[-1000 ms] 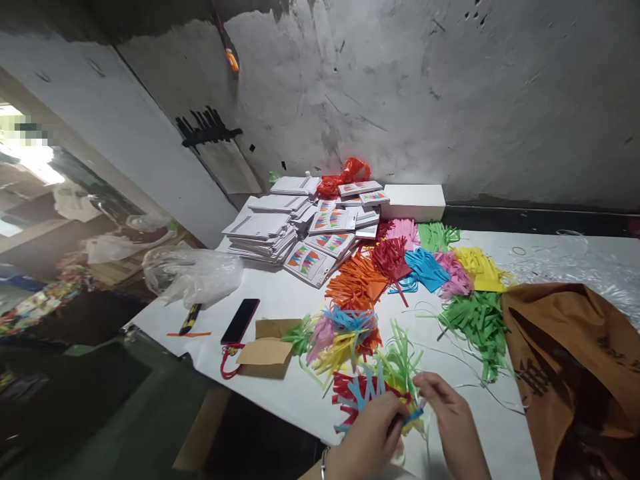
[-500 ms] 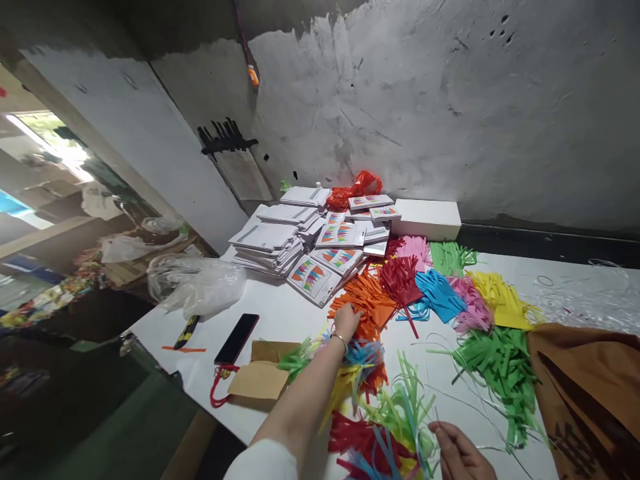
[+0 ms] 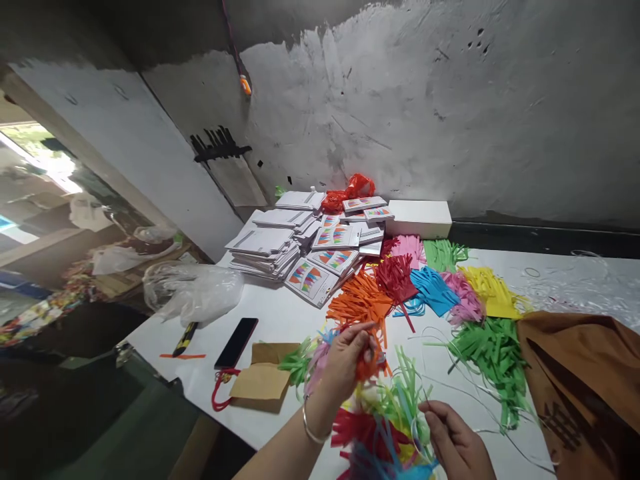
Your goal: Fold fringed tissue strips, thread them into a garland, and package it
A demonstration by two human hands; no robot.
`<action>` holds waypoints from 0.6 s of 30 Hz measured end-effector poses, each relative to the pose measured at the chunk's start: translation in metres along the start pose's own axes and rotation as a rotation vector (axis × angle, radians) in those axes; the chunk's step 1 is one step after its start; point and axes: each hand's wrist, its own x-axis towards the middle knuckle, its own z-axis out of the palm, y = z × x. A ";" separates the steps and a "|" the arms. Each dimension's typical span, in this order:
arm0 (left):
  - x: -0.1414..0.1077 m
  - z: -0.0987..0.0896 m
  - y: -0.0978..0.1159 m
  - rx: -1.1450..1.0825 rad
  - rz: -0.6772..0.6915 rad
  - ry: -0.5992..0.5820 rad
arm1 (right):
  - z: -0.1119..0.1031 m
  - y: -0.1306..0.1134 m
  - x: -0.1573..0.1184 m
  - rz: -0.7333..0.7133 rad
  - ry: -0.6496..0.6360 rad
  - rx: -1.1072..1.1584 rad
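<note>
My L hand: now back from orange pile, curled on approx. 1 orange fringe
My R hand: pinching string
Upshot: fringe nearer string

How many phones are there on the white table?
1. The dark phone lies between the yellow-black tool and the brown paper. Others may be hidden under the stacks.

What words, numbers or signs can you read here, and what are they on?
I can't read any for sure.
Brown cloth: big dark characters, too blurred and folded to read.
Colorful printed packets: tiny print, too small to read.
Phone: dark screen, no words I can see.
</note>
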 end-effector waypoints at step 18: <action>-0.131 0.032 -0.030 -0.273 -0.418 -0.162 | -0.002 -0.029 -0.040 -0.116 -0.078 -0.127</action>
